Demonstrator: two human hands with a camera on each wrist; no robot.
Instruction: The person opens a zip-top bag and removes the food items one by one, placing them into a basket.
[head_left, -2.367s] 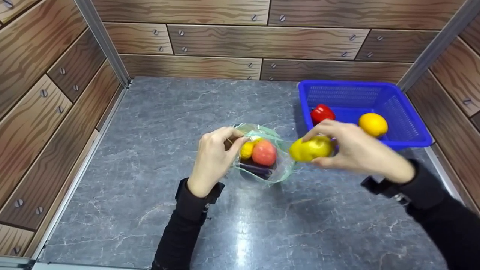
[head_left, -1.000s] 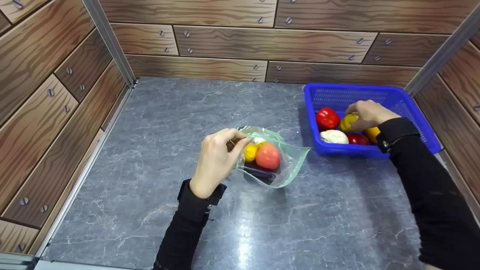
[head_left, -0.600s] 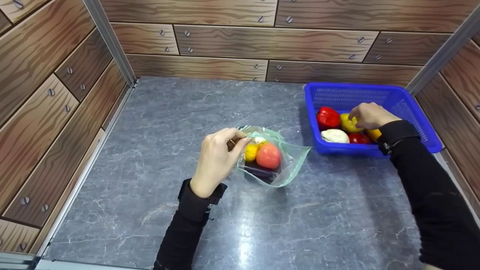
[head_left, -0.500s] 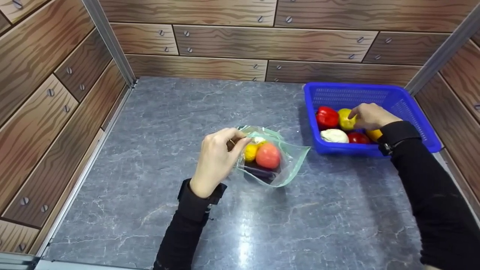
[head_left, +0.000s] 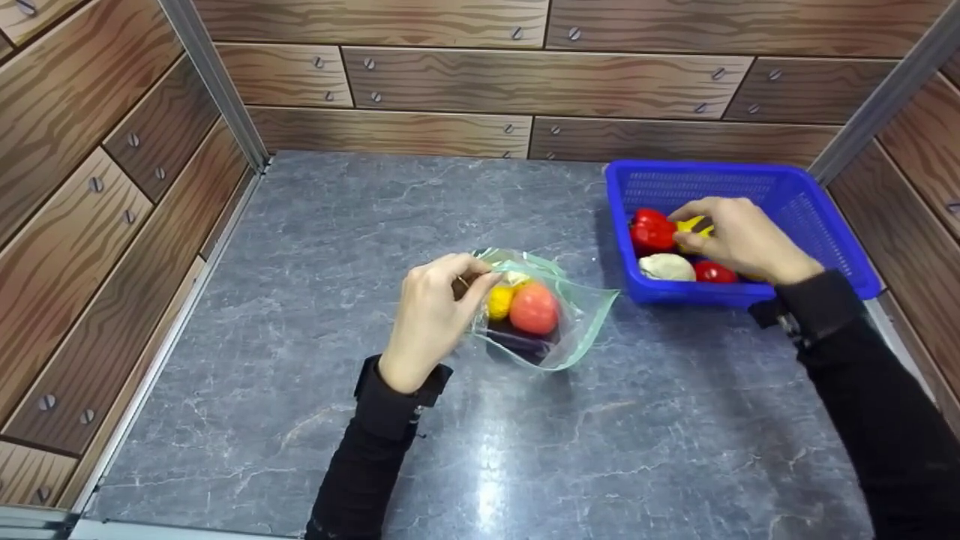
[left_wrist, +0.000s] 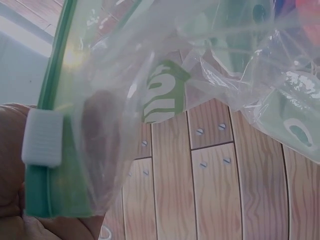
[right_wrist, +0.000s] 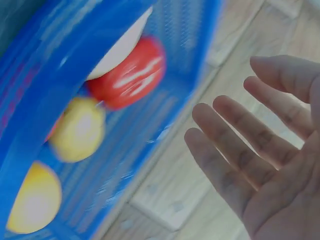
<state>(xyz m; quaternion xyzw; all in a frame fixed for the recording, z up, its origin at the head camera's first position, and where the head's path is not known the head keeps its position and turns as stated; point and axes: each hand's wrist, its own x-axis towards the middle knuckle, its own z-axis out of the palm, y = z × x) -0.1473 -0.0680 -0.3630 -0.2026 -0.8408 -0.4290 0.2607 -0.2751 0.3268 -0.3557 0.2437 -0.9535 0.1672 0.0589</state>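
Note:
My left hand (head_left: 431, 311) pinches the rim of a clear zip bag (head_left: 592, 315) between thumb and fingers; the left wrist view shows its white slider (left_wrist: 43, 138) on the green zip. Inside the bag lie a pinkish-red round fruit (head_left: 534, 308), a yellow fruit (head_left: 499, 301) and a dark purple eggplant (head_left: 521, 343). Over the blue basket (head_left: 862, 251), my right hand (head_left: 742, 236) is open and holds nothing. Below its fingers is a yellow fruit (right_wrist: 79, 131), beside a red bell pepper (head_left: 651, 231).
The basket also holds a whitish lumpy item (head_left: 667, 267), a red tomato-like item (head_left: 714, 271) and an orange-yellow fruit (right_wrist: 37, 200). Wood-patterned walls (head_left: 525, 82) enclose the grey marbled table (head_left: 337, 247) at the back and sides.
The right hand carried the yellow fruit from beside the bag into the basket, let go of it, and has now lifted back with spread fingers. The left hand keeps its pinch on the bag.

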